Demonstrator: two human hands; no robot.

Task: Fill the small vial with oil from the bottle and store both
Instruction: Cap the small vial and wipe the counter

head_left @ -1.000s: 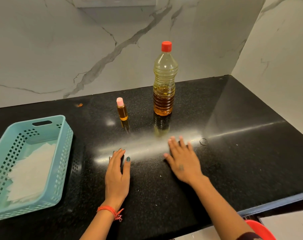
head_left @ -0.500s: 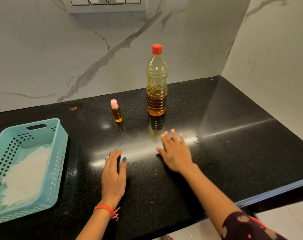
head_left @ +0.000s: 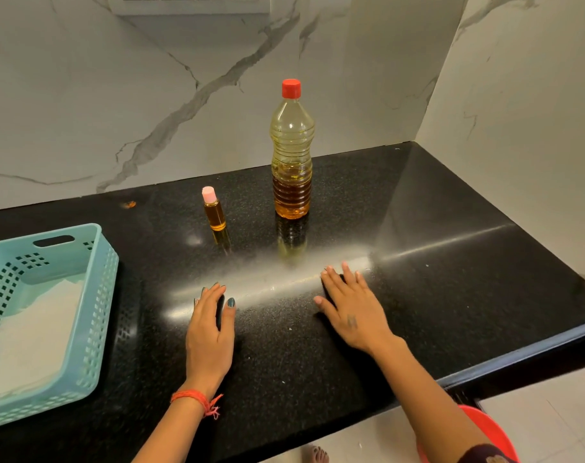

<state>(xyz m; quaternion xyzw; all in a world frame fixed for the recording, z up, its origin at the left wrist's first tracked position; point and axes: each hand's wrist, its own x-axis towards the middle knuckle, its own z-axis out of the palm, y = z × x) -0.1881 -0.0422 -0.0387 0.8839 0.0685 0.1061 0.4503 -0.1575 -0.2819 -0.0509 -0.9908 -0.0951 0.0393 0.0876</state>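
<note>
An oil bottle (head_left: pixel 291 152) of clear ribbed plastic stands upright with its red cap on, amber oil filling its lower part. Left of the bottle, near but apart, a small vial (head_left: pixel 213 210) stands upright, pink-capped, holding amber oil.

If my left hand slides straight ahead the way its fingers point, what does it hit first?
Most likely the vial. The left hand lies flat on the counter, fingers pointing up and slightly right, roughly at it, with bare counter between. The bottle stands further right, off that line. Depth is hard to judge.
</note>
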